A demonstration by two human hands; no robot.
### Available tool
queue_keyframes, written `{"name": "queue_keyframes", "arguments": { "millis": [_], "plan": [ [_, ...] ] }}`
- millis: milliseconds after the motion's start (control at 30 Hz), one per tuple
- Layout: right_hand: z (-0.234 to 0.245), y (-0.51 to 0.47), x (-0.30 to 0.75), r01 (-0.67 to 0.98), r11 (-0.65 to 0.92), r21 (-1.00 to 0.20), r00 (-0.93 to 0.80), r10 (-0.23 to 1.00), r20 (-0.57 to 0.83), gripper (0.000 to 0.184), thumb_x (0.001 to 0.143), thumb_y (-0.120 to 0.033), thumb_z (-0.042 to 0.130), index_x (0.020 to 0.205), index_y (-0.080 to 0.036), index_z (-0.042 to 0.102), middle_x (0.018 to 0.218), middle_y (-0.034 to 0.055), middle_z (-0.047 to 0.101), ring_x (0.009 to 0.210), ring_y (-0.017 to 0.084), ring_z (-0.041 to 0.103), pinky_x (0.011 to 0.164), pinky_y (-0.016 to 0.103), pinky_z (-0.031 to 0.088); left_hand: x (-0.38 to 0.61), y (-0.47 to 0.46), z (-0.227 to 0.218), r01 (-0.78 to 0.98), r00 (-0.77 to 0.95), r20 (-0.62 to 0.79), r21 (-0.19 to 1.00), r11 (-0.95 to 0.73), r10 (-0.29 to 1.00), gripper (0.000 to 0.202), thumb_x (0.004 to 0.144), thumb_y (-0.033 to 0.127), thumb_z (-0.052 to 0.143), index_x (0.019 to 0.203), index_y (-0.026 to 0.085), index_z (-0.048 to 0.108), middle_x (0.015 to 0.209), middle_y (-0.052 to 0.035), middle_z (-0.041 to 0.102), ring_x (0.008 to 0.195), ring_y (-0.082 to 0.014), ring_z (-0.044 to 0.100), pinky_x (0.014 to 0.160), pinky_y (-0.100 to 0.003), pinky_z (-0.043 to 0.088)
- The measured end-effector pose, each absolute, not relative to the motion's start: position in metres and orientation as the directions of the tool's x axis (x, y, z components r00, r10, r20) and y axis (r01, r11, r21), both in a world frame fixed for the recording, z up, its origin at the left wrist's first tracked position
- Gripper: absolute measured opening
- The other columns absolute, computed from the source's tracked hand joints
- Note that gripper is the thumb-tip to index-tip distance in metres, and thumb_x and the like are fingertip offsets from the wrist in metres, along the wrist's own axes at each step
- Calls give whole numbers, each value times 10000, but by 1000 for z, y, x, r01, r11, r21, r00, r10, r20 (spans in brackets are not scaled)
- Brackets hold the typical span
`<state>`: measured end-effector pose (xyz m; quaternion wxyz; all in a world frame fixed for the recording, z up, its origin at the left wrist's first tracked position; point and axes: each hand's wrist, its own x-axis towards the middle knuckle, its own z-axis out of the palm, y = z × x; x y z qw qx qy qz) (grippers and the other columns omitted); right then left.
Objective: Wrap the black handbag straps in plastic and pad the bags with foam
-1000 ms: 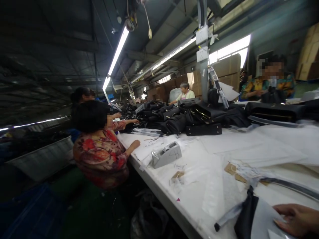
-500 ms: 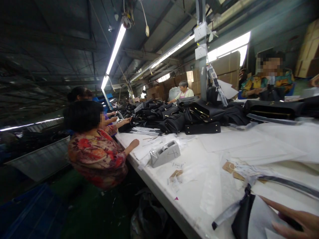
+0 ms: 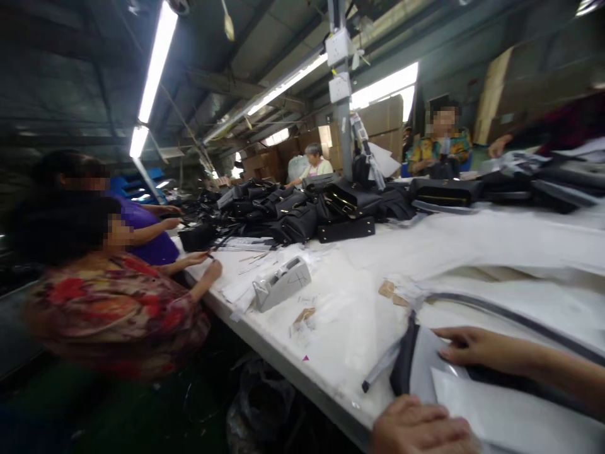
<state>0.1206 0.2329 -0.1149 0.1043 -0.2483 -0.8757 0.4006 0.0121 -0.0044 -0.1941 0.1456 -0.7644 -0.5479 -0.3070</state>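
Observation:
A black handbag (image 3: 401, 362) lies at the lower right of the table, with a whitish sheet (image 3: 425, 359) over its face and a wrapped strap (image 3: 515, 315) arching behind it. My left hand (image 3: 420, 429) comes up from the bottom edge, fingers curled over the bag's near side; their tips are hidden. Reaching in from the right, my right hand (image 3: 477, 347) grips the bag's upper edge, its thumb against the sheet. What lies under its fingers is partly hidden.
A grey tape dispenser (image 3: 283, 284) stands near the left table edge, with brown tags (image 3: 305, 315) close by. Black bags (image 3: 293, 214) are heaped along the back. A co-worker in a floral top (image 3: 118, 302) works at the left; others stand farther off. A plastic sack (image 3: 259, 403) sits below the table.
The view has swung right, so the table's things appear farther left. My left hand has come into view on the bag. The co-worker's hands at the left have come closer together.

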Motion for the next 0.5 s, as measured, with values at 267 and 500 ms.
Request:
{"name": "queue_keyframes", "arguments": {
  "millis": [267, 500],
  "plan": [
    [-61, 223, 141, 590, 673, -447, -798, 572, -192, 532, 912, -583, 448, 1156, -210, 737, 1084, 121, 752, 1041, 321, 672, 944, 405, 478, 5, -35, -135, 809, 139, 577, 402, -428, 805, 445, 907, 78, 498, 1294, 269, 608, 1312, -31, 669, 1255, -186, 589, 1105, -414, 450],
    [-47, 215, 176, 609, 737, -294, -785, 505, -360, 561, 816, -587, 639, 1215, -200, 713, 1189, 117, 718, 1058, 293, 664, 871, 322, 481, -7, -34, -135, 766, -325, 495, 638, -83, 806, 450, 951, 304, 527, 1399, 254, 533, 1533, -82, 453, 1431, -276, 388, 1168, -520, 349]
  ]
}}
